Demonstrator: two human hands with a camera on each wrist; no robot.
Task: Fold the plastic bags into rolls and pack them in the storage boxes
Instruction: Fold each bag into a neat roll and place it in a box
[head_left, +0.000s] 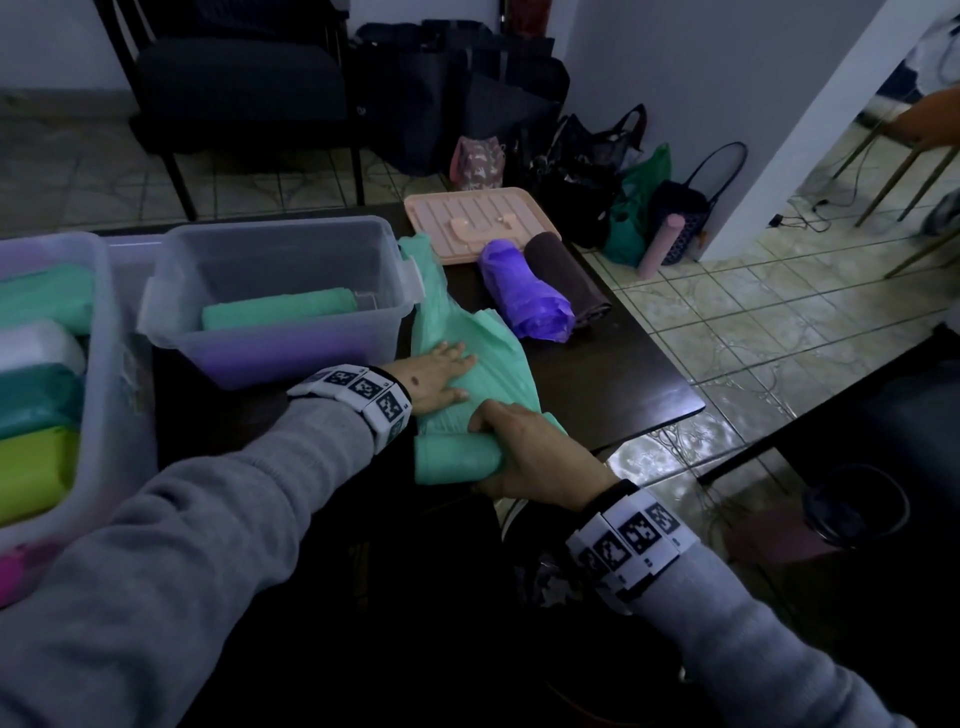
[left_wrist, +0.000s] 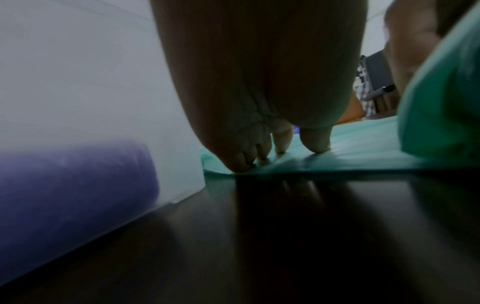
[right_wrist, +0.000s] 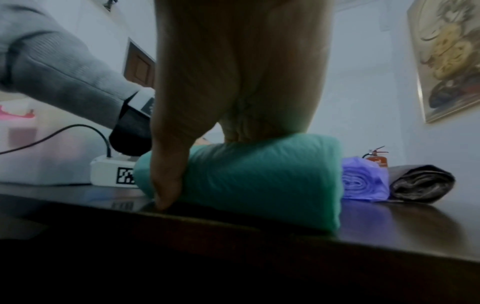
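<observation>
A mint green plastic bag (head_left: 457, 332) lies flat on the dark table (head_left: 623, 364), its near end rolled into a thick roll (head_left: 457, 460). My right hand (head_left: 524, 447) grips that roll (right_wrist: 259, 181), thumb down its near side. My left hand (head_left: 441, 374) lies flat on the unrolled part, its fingertips (left_wrist: 315, 144) pressing the bag (left_wrist: 363, 148). A clear storage box (head_left: 280, 296) beside my left hand holds a green roll (head_left: 280, 309) over a purple one (left_wrist: 78, 176). A purple roll (head_left: 524, 293) and a dark brown roll (head_left: 566, 278) lie behind the bag.
A second clear box (head_left: 104, 395) at the left edge holds several rolls in green, white, teal and lime. A pink lid (head_left: 478, 221) lies at the table's far end. The table's right edge drops to tiled floor with bags and a chair beyond.
</observation>
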